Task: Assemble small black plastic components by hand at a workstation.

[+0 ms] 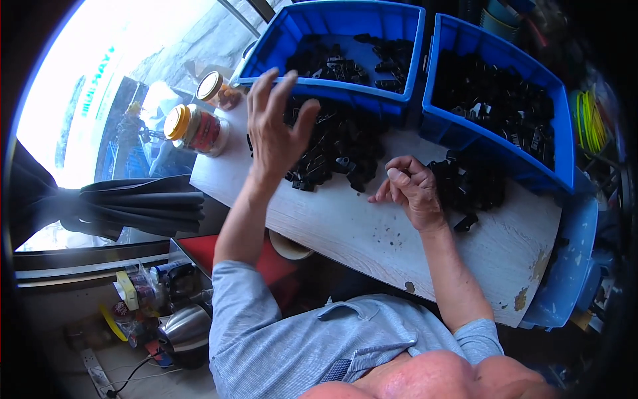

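My left hand (274, 130) is raised with its fingers spread, in front of the left blue bin and over the edge of a heap of small black parts (339, 143). Nothing shows in its grasp. Low over the white table (345, 226), my right hand (417, 191) has its fingers curled in and the thumb pressed toward them. Whatever it may pinch is too small or hidden to make out. Right beside it lies a second heap of black parts (475, 179), some with shiny metal bits.
Behind the heaps stand a left blue bin (332, 85) and a right blue bin (498, 136), both holding black parts. Two lidded jars, one with a yellow lid (177, 122), stand at the table's left end. A steel kettle (187, 327) sits at lower left.
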`<state>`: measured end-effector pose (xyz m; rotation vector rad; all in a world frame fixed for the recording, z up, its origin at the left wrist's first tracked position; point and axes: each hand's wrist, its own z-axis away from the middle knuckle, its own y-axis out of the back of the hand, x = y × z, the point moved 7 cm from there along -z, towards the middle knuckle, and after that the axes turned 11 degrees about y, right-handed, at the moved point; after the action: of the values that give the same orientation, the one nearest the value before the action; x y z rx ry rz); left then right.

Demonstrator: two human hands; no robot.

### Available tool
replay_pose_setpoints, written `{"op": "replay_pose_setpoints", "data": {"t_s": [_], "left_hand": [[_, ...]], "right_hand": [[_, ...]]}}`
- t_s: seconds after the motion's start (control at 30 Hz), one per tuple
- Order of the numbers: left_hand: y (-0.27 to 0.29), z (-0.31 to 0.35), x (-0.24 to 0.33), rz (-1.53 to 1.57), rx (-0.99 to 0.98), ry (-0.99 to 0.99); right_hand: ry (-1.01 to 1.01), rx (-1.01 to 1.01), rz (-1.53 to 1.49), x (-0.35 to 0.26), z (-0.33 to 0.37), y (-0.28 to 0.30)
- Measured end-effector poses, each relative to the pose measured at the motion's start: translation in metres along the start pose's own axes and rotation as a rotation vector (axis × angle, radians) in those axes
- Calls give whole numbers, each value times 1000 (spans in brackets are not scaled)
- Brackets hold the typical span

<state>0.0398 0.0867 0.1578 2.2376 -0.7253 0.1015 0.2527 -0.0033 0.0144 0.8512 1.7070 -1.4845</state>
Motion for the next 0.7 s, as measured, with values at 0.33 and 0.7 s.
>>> {"op": "replay_pose_setpoints", "data": {"t_s": [0.33, 0.7], "left_hand": [[-158, -101, -128, -373, -1031, 497], [-184, -84, -128, -133, -1301, 41]], "right_hand": [[-44, 28, -96, 5, 0, -1], [-15, -50, -79, 3, -2, -21]]}}
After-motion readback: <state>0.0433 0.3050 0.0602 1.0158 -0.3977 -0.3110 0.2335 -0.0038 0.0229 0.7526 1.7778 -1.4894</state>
